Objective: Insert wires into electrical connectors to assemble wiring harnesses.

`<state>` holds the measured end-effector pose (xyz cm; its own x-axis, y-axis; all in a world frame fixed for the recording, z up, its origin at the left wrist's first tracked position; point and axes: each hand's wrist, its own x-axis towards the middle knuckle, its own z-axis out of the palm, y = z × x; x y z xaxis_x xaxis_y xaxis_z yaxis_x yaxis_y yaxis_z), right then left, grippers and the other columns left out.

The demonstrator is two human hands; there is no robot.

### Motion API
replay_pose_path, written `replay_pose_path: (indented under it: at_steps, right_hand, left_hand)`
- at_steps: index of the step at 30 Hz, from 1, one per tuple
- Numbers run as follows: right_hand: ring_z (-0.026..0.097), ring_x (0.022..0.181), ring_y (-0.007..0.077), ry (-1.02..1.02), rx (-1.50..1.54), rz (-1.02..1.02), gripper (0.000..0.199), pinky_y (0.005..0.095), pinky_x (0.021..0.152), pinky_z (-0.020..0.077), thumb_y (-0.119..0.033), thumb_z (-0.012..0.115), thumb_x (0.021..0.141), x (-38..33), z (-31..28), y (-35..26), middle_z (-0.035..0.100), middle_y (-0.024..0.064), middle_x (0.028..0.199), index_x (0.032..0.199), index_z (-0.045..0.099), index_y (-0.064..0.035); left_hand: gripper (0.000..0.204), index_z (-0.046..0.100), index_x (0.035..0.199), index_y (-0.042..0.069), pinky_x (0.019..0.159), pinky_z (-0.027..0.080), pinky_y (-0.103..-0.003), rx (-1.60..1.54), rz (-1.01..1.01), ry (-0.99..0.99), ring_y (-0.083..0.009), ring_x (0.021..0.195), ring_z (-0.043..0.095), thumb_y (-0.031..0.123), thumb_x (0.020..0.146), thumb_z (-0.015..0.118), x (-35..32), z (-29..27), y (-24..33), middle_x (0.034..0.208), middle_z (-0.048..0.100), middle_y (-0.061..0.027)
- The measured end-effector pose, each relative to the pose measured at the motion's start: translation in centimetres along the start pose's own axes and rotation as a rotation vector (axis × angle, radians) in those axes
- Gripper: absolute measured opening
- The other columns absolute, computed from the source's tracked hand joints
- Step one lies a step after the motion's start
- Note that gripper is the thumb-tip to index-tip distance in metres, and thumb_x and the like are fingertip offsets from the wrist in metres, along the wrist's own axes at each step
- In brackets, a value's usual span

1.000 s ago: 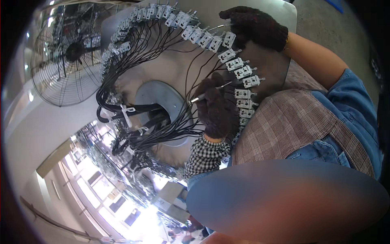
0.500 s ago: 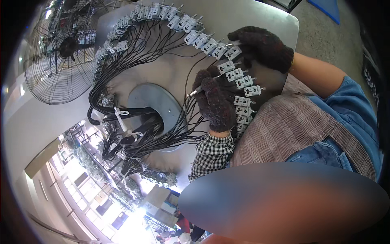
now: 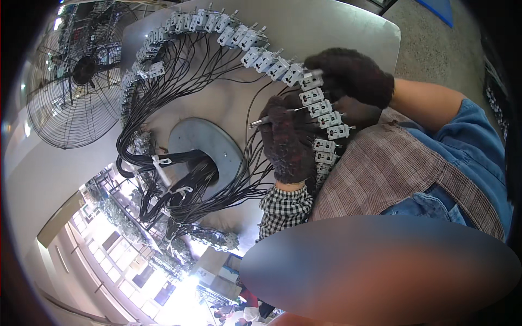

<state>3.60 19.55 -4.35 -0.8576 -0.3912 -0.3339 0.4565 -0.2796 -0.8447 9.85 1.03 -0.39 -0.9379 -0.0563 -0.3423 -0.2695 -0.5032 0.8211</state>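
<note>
I'm standing in a workshop, a factory one by the look of it: a plain metal table [image 3: 348,30] carries a long curve of small grey blocks [image 3: 278,68] and bundled black wires [image 3: 138,127]; there's a big caged fan [image 3: 84,70] nearby, a speckled hard floor [image 3: 427,51], and rows of bright windows [image 3: 122,266].

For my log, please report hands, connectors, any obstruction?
Left gloved hand gripping slim metal tool. Right gloved hand at grey connector. Black wires close beside left hand.
</note>
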Motion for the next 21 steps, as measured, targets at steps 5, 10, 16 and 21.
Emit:
replay_pose_path:
  at_steps: [5, 10, 16, 21]
  right_hand:
    - [0.056, 0.055, 0.0090, -0.014, -0.916, -0.671, 0.031, 0.0216, 0.044, 0.0453, -0.024, 0.049, 0.092, 0.5, -0.7, 0.1, 0.057, 0.0047, 0.079, 0.112, 0.057, -0.0009]
    - [0.053, 0.047, 0.0097, -0.027, 0.008, 0.092, 0.028, 0.0221, 0.038, 0.0420, -0.024, 0.050, 0.092, -0.3, 0.5, -2.0, 0.056, 0.0049, 0.073, 0.109, 0.058, -0.0032]
    - [0.055, 0.057, 0.0081, -0.017, 0.109, 0.131, 0.031, 0.0213, 0.044, 0.0460, -0.024, 0.054, 0.089, -1.2, -2.7, -3.5, 0.057, 0.0050, 0.079, 0.113, 0.058, -0.0043]
    - [0.052, 0.052, 0.0078, 0.127, -0.093, 0.037, 0.031, 0.0212, 0.042, 0.0437, -0.022, 0.055, 0.088, -2.9, -4.3, -3.9, 0.056, 0.0035, 0.074, 0.114, 0.057, -0.0053]
  left_hand:
    - [0.032, 0.050, 0.107, 0.002, 0.062, 0.058, -0.036, -0.056, -0.094, 0.098, -0.0258, 0.076, 0.065, 0.031, 0.095, 0.041, 0.9, 1.9, 0.6, 0.091, 0.062, -0.0174]
    - [0.029, 0.048, 0.112, 0.005, 0.071, 0.055, -0.035, -0.068, -0.026, 0.036, -0.0229, 0.087, 0.061, 0.028, 0.095, 0.044, 1.8, 0.4, -0.6, 0.100, 0.059, -0.0125]
    - [0.028, 0.047, 0.117, 0.005, 0.085, 0.050, -0.037, -0.106, -0.040, 0.023, -0.0210, 0.098, 0.057, 0.022, 0.095, 0.049, 1.6, 0.6, -1.0, 0.106, 0.057, -0.0089]
    - [0.030, 0.047, 0.119, 0.003, 0.087, 0.049, -0.035, -0.076, 0.067, 0.083, -0.0195, 0.098, 0.057, 0.021, 0.095, 0.050, 1.5, 1.0, -1.2, 0.105, 0.057, -0.0086]
